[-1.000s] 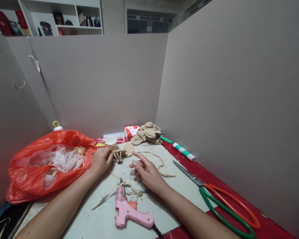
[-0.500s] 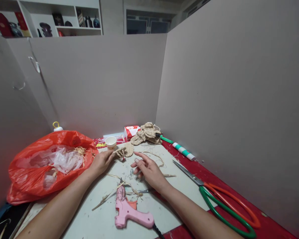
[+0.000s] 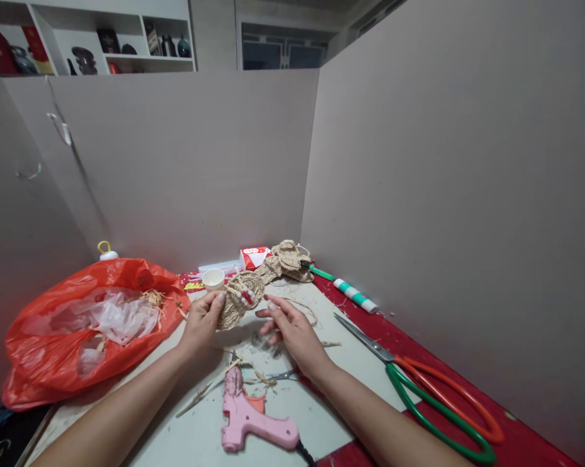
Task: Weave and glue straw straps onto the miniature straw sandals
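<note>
My left hand (image 3: 203, 324) pinches the left edge of a woven straw piece (image 3: 234, 311), raised above the board and tilted. The piece looks like a small slipper, with red and white beads or trim near its middle. Just to the right of it, my right hand (image 3: 295, 334) holds nothing I can see; its fingers are loosely bent and apart. Whether a fingertip touches the straw, I cannot tell. Below the hands lies a pink glue gun (image 3: 258, 418), its nozzle pointing away, with loose straw strands (image 3: 202, 392) around it.
A red plastic bag (image 3: 44, 331) with straw scraps fills the left side. At the back stand a white cup (image 3: 213, 279), a red-and-white box (image 3: 253, 257) and more woven straw pieces (image 3: 290, 259). Large scissors (image 3: 390, 357) lie right. Grey panels (image 3: 448, 194) enclose the table.
The straw piece in my left hand has turned, so its broad woven face and the red-and-white trim now show. My right hand stays close beside it. The view has shifted slightly.
</note>
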A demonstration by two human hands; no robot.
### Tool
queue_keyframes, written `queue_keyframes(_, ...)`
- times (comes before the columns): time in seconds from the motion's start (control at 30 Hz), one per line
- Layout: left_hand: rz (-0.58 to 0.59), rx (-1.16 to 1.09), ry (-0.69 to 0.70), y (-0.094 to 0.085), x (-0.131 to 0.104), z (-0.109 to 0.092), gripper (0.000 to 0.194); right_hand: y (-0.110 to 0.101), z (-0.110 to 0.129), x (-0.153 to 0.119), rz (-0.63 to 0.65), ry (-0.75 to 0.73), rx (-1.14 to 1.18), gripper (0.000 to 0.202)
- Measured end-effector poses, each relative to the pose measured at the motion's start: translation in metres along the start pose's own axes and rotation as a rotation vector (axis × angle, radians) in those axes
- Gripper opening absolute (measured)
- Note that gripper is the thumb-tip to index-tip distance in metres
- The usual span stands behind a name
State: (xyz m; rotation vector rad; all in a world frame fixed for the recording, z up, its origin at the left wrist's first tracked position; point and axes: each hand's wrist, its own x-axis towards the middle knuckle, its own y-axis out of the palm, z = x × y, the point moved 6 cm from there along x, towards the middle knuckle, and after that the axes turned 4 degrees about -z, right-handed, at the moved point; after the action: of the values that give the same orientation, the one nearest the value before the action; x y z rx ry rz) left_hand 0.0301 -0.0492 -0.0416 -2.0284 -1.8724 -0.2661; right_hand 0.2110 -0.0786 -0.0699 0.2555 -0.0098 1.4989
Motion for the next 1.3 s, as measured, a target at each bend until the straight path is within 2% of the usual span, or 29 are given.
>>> queue_keyframes(0.17, 0.033, -0.124, -0.059, 0.016, -0.016, -0.007, 0.036, 0.007, 0.011, -0.005, 0.069, -0.036, 0.058, 0.037)
queue_keyframes(0.33, 0.088, -0.215, -0.117, 0.026, -0.026, -0.005, 0.034, 0.006, 0.016, -0.005, 0.078, -0.042, 0.128, 0.040)
queue_keyframes(0.53, 0.163, -0.289, -0.154, 0.035, -0.031, -0.006, 0.035, 0.005, 0.011, -0.003, 0.079, -0.001, 0.196, 0.041)
queue_keyframes(0.8, 0.110, -0.294, -0.151, 0.034, -0.029, -0.013, 0.030, 0.012, 0.016, -0.009, 0.153, 0.027, 0.188, 0.032)
queue_keyframes(0.93, 0.114, -0.285, -0.138, 0.034, -0.030, -0.011, 0.029, 0.017, 0.015, -0.012, 0.182, 0.018, 0.137, 0.036)
queue_keyframes(1.1, 0.134, -0.258, -0.102, 0.035, -0.032, -0.008, 0.028, 0.015, 0.007, -0.009, 0.131, 0.011, 0.087, 0.031)
queue_keyframes(1.3, 0.191, -0.258, -0.103, 0.038, -0.034, -0.009, 0.034, 0.010, 0.000, -0.004, 0.070, 0.023, 0.079, 0.036)
